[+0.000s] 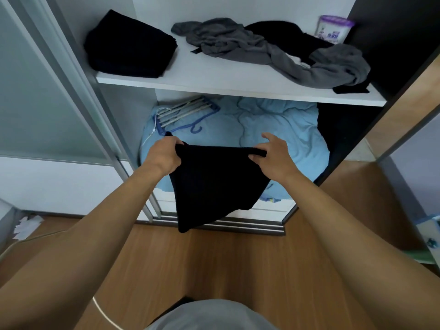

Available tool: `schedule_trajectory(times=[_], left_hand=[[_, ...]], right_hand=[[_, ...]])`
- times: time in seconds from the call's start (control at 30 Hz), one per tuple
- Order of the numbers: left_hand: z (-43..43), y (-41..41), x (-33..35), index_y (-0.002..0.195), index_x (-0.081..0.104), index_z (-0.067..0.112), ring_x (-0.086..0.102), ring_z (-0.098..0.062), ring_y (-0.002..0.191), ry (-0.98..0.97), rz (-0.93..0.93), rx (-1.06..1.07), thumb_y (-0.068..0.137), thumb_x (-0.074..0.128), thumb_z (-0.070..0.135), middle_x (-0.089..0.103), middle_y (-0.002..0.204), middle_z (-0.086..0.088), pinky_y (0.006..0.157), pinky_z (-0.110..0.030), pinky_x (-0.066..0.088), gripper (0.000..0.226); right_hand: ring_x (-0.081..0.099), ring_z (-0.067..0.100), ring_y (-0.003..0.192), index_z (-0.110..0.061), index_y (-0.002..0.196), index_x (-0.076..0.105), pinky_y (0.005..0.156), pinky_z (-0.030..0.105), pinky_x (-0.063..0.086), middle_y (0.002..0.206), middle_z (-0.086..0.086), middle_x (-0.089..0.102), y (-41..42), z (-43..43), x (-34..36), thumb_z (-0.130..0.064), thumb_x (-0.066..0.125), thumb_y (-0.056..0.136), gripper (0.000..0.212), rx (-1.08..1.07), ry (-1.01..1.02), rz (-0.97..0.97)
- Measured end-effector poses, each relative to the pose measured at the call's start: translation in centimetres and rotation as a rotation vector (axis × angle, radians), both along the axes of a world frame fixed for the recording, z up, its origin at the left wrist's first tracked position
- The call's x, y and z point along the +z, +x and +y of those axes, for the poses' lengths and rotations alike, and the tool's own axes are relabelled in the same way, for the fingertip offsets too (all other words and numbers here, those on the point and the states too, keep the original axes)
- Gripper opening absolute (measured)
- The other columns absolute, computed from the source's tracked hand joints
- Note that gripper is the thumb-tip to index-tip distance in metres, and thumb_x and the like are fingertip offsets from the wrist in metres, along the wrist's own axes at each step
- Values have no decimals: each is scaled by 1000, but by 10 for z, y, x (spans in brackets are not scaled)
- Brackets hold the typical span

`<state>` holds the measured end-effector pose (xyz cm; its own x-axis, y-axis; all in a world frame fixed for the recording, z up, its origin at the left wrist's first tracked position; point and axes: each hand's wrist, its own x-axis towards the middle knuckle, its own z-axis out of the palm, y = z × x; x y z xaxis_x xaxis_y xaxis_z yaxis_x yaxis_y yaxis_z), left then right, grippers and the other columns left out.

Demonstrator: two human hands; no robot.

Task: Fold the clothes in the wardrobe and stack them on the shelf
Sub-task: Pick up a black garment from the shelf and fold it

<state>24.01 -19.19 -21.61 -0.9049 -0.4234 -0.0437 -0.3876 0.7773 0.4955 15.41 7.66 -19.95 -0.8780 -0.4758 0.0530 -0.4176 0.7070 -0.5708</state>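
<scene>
A black garment [212,184] hangs in the air in front of the open wardrobe, folded over at its top edge. My left hand [164,154] grips its top left corner. My right hand [273,156] pinches its top right corner, index finger raised. On the white shelf [214,75] above, a folded stack of black clothes [129,46] lies at the left. A crumpled grey garment [262,48] and a loose black garment [290,36] lie at the right.
A light blue duvet [273,129] fills the compartment under the shelf, with a blue hanger rack [188,113] on it. A purple-lidded container [333,29] stands at the shelf's back right. A sliding door frame [100,115] is at left, wooden floor [214,263] below.
</scene>
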Motion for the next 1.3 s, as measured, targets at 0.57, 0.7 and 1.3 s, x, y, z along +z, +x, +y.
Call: schedule_trajectory(times=[0.57, 0.7, 1.3], left_hand=[[-13, 2, -10, 114, 67, 12, 74, -17, 94, 1498, 366, 0, 85, 67, 26, 77, 105, -7, 75, -27, 60, 32], [14, 2, -35, 124, 64, 15, 70, -13, 109, 1310, 49, -149, 76, 76, 18, 75, 116, -1, 90, -23, 55, 49], [91, -29, -2, 97, 82, 18, 76, -24, 86, 1408, 0, 107, 83, 75, 47, 77, 102, -9, 69, -32, 59, 33]], right_hand=[[75, 22, 91, -20, 93, 80, 71, 25, 58, 101, 8, 78, -26, -2, 34, -35, 68, 93, 19, -98, -827, -625], [75, 21, 87, -19, 88, 81, 68, 25, 58, 98, 8, 78, -26, -4, 27, -38, 67, 93, 24, -145, -832, -685], [56, 21, 131, -21, 141, 56, 105, 34, 48, 144, 7, 57, -4, 108, -46, -62, 57, 86, 68, 21, -996, -1206]])
